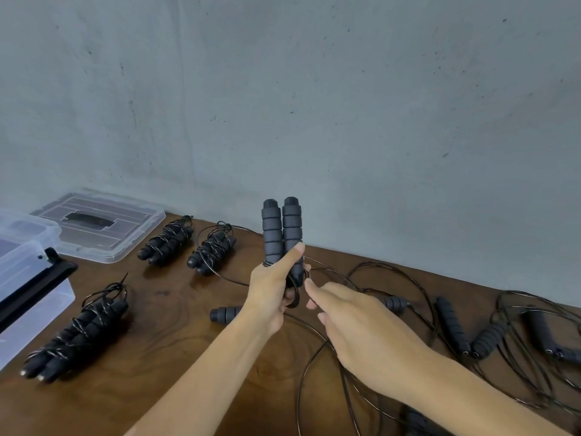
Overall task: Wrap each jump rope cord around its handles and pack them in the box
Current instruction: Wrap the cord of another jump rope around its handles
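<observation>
My left hand [270, 291] grips a pair of dark foam jump rope handles [281, 229] upright and side by side, thumb pressed on the right one. A few turns of thin black cord [294, 289] circle their lower ends. My right hand [355, 328] sits just right of them, fingertips on the cord, which trails down across the table. Three wrapped rope bundles lie on the left: one [80, 333] near the front, two [168, 240] [212, 248] further back. The clear plastic box [30, 278] stands at the far left edge.
The box's clear lid [100, 226] lies flat at the back left against the grey wall. Loose handles [452, 325] and tangled cords [531, 350] cover the right side of the brown wooden table [163, 357]. Another loose handle [224, 314] lies behind my left wrist.
</observation>
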`<action>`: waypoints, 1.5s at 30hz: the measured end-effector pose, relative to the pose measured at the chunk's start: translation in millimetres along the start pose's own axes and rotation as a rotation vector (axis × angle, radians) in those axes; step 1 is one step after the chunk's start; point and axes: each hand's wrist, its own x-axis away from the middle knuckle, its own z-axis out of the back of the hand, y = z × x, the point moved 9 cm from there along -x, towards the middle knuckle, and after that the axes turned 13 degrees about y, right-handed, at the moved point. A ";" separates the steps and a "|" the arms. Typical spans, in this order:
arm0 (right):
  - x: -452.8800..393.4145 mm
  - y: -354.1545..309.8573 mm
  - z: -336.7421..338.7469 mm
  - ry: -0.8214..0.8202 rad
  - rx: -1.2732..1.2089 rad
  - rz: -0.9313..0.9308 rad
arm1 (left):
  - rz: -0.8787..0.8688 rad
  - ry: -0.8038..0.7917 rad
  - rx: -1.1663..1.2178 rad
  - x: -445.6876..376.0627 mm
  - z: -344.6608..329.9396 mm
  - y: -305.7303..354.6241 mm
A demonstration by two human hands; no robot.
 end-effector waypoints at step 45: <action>-112.4 84.0 -5.7 -0.348 -0.380 -0.137 | -0.461 -0.587 -0.938 36.4 -33.1 19.7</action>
